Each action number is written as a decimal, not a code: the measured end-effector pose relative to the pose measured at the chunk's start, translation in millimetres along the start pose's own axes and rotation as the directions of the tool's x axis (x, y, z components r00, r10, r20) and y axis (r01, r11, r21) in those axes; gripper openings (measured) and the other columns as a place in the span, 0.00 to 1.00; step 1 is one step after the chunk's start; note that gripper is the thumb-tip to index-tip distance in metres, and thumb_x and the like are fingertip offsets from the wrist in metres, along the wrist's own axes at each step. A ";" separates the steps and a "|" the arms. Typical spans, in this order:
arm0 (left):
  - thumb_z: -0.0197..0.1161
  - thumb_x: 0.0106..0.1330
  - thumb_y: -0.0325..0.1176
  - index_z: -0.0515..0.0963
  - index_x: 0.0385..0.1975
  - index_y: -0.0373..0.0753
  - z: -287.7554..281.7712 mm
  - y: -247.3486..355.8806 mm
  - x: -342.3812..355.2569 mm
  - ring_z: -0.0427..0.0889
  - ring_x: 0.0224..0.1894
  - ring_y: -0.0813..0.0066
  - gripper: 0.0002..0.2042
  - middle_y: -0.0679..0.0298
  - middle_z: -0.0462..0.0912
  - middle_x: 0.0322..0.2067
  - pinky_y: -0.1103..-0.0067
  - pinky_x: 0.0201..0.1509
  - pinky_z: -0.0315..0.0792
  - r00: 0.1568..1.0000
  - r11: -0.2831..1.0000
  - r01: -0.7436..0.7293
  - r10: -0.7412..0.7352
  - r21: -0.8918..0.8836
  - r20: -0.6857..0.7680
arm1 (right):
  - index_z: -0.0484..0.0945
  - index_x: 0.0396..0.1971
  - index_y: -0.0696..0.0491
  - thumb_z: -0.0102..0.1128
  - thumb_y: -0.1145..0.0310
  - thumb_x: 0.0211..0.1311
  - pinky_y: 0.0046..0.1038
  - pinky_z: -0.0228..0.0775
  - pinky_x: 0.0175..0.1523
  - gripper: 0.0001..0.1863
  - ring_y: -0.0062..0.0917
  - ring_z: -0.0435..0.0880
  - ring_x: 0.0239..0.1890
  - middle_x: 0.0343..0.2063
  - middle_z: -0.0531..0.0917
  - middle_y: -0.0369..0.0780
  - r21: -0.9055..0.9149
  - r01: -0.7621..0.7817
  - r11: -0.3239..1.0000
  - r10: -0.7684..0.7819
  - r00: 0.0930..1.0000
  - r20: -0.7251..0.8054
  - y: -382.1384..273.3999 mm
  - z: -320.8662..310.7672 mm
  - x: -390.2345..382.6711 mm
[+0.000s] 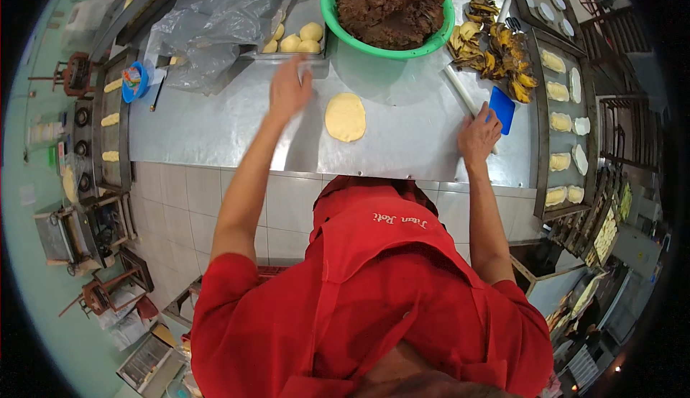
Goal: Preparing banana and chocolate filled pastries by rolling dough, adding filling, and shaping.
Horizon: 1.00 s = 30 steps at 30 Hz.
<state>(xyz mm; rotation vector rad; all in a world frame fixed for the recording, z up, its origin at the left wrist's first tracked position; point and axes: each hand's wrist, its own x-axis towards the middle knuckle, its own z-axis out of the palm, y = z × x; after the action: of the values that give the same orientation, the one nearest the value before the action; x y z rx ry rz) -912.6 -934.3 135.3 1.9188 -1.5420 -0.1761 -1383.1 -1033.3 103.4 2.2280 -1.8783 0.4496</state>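
A flat round of pale yellow dough [346, 117] lies on the metal table in front of me. My left hand [290, 90] is open, with its fingers stretched toward several dough balls [300, 39] in a tray, partly under a clear plastic sheet [215, 20]. To the right, my right hand [480, 138] has its fingers curled over a white rolling pin [460, 90] that lies slanted on the table. Right beside those fingers is a blue dough scraper [502, 110]. A green basin [328, 10] of brown filling [389, 6] stands beyond the flattened dough.
Brown-yellow banana peels [503, 56] are heaped right of the basin. A tray [540, 146] of shaped dough pieces runs along the right edge, another tray [123, 121] along the left. Near the left end are a small blue bowl [134, 84] and a thin dark stick [157, 90].
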 end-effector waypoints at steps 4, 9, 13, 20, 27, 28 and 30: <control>0.69 0.72 0.38 0.80 0.61 0.34 29.2 -65.3 118.2 0.84 0.60 0.40 0.22 0.41 0.85 0.57 0.55 0.62 0.77 0.996 0.979 0.003 0.017 0.205 -0.093 | 0.77 0.69 0.50 0.64 0.59 0.75 0.51 0.66 0.68 0.26 0.49 0.74 0.67 0.65 0.78 0.50 0.070 -0.058 0.996 0.051 0.994 0.101 30.8 11.7 8.8; 0.77 0.63 0.44 0.79 0.61 0.33 34.1 -83.3 170.1 0.86 0.58 0.37 0.30 0.37 0.87 0.53 0.53 0.63 0.79 0.869 0.980 0.128 -0.184 0.151 0.459 | 0.82 0.65 0.46 0.63 0.60 0.76 0.49 0.68 0.66 0.21 0.46 0.76 0.64 0.61 0.79 0.48 0.123 0.011 0.992 -0.012 1.000 0.007 51.9 12.2 5.6; 0.78 0.65 0.31 0.80 0.58 0.33 -4.4 -50.6 126.6 0.91 0.51 0.57 0.23 0.52 0.91 0.49 0.66 0.57 0.83 0.844 0.851 0.152 -0.376 -0.503 -0.381 | 0.83 0.64 0.47 0.65 0.64 0.74 0.47 0.70 0.63 0.21 0.45 0.77 0.59 0.54 0.81 0.46 0.151 -0.031 0.988 0.025 0.999 0.046 54.0 8.3 -4.8; 0.82 0.61 0.26 0.80 0.56 0.38 82.1 102.9 -42.3 0.88 0.48 0.74 0.24 0.64 0.87 0.49 0.76 0.51 0.83 0.909 0.646 0.412 -0.340 -0.642 0.242 | 0.83 0.64 0.47 0.66 0.63 0.73 0.48 0.68 0.60 0.22 0.41 0.78 0.57 0.51 0.82 0.44 0.227 0.038 0.973 -0.052 0.997 0.054 57.9 10.0 -14.5; 0.79 0.65 0.41 0.71 0.69 0.35 118.8 243.7 -89.3 0.83 0.56 0.50 0.35 0.44 0.73 0.65 0.59 0.61 0.78 0.870 0.909 0.409 -0.362 -0.080 0.336 | 0.85 0.60 0.47 0.70 0.67 0.68 0.47 0.68 0.60 0.20 0.38 0.80 0.54 0.49 0.84 0.40 0.418 0.176 0.891 -0.233 0.968 0.088 47.3 -2.2 -22.9; 0.74 0.69 0.42 0.68 0.71 0.33 114.1 232.9 -97.4 0.77 0.63 0.42 0.36 0.42 0.70 0.68 0.53 0.67 0.73 0.972 0.980 0.184 -0.171 -0.074 0.159 | 0.85 0.60 0.47 0.70 0.67 0.68 0.47 0.68 0.60 0.20 0.38 0.80 0.54 0.49 0.84 0.40 0.422 0.182 0.888 -0.240 0.967 0.089 45.5 -8.1 -31.1; 0.66 0.74 0.44 0.59 0.78 0.28 107.4 216.1 -110.0 0.59 0.79 0.32 0.39 0.36 0.60 0.76 0.45 0.82 0.54 0.995 0.994 -0.101 0.102 -0.035 0.011 | 0.85 0.59 0.47 0.70 0.66 0.68 0.46 0.68 0.60 0.20 0.39 0.80 0.54 0.49 0.83 0.40 0.502 0.398 0.767 -0.445 0.895 -0.030 37.0 -23.7 -41.8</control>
<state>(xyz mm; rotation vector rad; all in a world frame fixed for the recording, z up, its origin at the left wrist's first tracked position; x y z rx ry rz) -1175.0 -896.3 142.4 1.8110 -1.6300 -0.1695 -1428.2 -993.2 109.2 2.9507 -1.3136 0.8365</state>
